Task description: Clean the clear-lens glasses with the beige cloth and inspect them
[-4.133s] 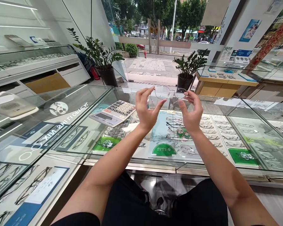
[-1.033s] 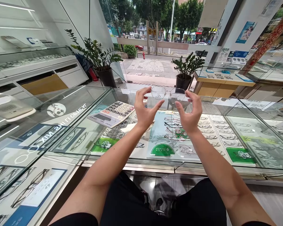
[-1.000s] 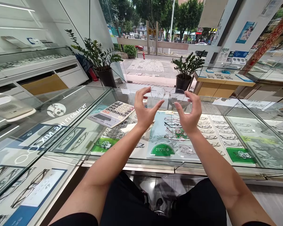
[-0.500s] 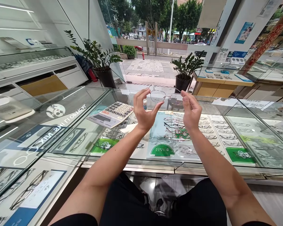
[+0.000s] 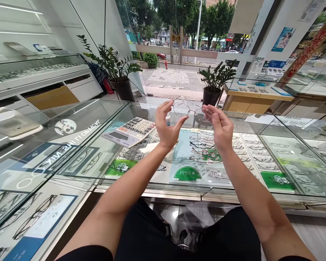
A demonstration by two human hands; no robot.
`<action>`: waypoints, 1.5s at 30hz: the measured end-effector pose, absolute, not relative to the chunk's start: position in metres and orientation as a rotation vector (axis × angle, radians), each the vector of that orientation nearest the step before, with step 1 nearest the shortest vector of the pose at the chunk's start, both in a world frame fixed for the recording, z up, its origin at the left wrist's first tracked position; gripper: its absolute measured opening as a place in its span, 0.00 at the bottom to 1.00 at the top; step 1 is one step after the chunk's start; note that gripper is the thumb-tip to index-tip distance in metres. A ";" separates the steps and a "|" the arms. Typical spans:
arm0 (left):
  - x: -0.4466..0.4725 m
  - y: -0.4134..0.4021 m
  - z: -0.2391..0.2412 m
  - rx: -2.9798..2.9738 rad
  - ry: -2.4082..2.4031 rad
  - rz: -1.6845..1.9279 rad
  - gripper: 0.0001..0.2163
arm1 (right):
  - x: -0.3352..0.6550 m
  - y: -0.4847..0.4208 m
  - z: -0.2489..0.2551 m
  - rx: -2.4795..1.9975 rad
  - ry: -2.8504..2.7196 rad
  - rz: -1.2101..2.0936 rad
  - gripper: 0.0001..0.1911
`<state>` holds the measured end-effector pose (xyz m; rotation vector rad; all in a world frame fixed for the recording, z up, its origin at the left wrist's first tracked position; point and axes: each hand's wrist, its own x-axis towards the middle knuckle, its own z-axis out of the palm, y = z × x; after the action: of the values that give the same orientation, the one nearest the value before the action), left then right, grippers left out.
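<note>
Above a glass display counter (image 5: 157, 181), the left hand (image 5: 167, 127) and right hand (image 5: 221, 127) pinch opposite ends of thin wire-rimmed clear-lens spectacles (image 5: 191, 110).

bright daylight through the tall glass shopfront (image 5: 176, 72) | white streak reflections on the clear glass display counter (image 5: 78, 119) | wide-angle bending at edges | sharp throughout
</note>
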<state>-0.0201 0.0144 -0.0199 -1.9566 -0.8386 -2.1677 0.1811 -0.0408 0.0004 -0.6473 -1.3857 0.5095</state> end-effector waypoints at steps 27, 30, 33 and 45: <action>-0.015 0.017 -0.023 -2.215 -0.815 -2.655 0.33 | 0.183 -0.040 0.003 -0.659 -1.371 0.530 0.12; -0.014 0.017 -0.022 -2.219 -0.858 -2.734 0.35 | 0.184 -0.038 0.002 -0.665 -1.357 0.557 0.12; -0.014 0.020 -0.024 -2.220 -0.910 -2.829 0.36 | 0.183 -0.035 -0.001 -0.697 -1.327 0.601 0.13; -0.020 0.017 -0.020 -2.535 -0.712 -2.418 0.32 | 0.204 -0.034 0.013 -0.862 -1.432 0.750 0.19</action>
<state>-0.0195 0.0171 -0.0196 -2.5347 -0.7117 -2.4178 0.2036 -0.0340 0.0134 -0.8624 -1.4321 0.7496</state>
